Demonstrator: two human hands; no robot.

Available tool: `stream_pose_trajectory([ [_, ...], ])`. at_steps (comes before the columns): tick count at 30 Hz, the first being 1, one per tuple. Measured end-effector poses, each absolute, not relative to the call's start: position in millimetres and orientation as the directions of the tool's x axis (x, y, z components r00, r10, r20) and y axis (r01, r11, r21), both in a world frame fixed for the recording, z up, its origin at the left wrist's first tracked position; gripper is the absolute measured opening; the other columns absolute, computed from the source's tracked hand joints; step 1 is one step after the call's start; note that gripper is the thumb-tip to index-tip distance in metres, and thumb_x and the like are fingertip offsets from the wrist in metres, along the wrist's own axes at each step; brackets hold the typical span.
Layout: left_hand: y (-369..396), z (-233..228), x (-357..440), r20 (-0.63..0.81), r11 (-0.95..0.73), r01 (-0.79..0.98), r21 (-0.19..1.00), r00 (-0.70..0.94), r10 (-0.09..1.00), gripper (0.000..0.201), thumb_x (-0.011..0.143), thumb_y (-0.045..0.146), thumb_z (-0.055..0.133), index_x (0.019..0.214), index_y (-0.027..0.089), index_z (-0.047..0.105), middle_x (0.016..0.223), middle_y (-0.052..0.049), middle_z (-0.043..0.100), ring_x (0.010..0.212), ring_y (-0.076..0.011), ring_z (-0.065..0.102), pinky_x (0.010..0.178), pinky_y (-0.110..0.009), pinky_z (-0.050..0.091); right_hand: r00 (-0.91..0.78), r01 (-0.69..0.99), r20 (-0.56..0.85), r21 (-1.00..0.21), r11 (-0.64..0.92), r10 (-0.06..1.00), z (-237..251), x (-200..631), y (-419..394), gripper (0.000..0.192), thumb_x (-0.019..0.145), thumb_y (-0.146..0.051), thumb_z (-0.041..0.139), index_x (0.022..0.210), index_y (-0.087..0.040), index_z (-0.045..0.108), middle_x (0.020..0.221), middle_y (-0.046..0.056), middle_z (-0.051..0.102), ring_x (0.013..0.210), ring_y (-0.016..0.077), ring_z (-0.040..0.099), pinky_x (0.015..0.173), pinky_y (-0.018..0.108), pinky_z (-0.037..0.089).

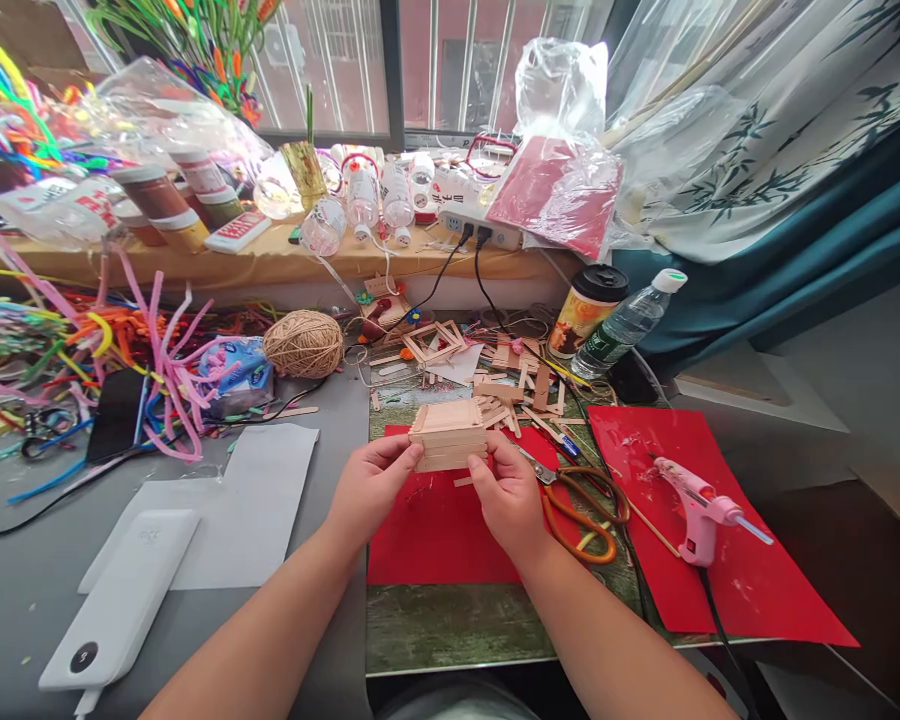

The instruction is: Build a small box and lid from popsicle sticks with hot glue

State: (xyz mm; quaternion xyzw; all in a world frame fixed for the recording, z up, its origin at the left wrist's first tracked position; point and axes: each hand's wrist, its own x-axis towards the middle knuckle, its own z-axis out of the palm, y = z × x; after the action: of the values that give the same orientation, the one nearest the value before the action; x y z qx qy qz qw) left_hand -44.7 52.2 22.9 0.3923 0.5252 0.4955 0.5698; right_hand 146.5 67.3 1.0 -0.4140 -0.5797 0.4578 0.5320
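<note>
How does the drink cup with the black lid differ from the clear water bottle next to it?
The cup stands upright, while the water bottle leans, tilted toward the curtain. The cup is opaque, with a printed yellow-orange wrap; the water bottle is see-through with a green label. The cup has a wide black lid; the water bottle has a small white cap. Both are closed and stand side by side at the back of the table, away from the hands.

Both bare forearms are extended forward, the left hand point(367, 487) and right hand point(508, 497) held close together, fingers curled inward.
</note>
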Motion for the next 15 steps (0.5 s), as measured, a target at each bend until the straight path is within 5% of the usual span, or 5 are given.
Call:
stream_pose_trajectory([
  [15,52.6,23.4,-45.6,-0.205,0.189,-0.135,0.973,-0.113,0.972,0.044,0.084,0.057,0.075,0.106,0.020,0.082,0.101,-0.007,0.080,0.090,-0.0250,0.071,0.075,-0.030,0.053,-0.129,0.007,0.213,-0.976,0.216,0.968,4.2,142.3,63.3,0.021,0.098,-0.037,0.059,0.111,-0.025,0.071,0.108,0.007,0.069,0.103,0.0254,0.064,0.098,0.040,0.053],
])
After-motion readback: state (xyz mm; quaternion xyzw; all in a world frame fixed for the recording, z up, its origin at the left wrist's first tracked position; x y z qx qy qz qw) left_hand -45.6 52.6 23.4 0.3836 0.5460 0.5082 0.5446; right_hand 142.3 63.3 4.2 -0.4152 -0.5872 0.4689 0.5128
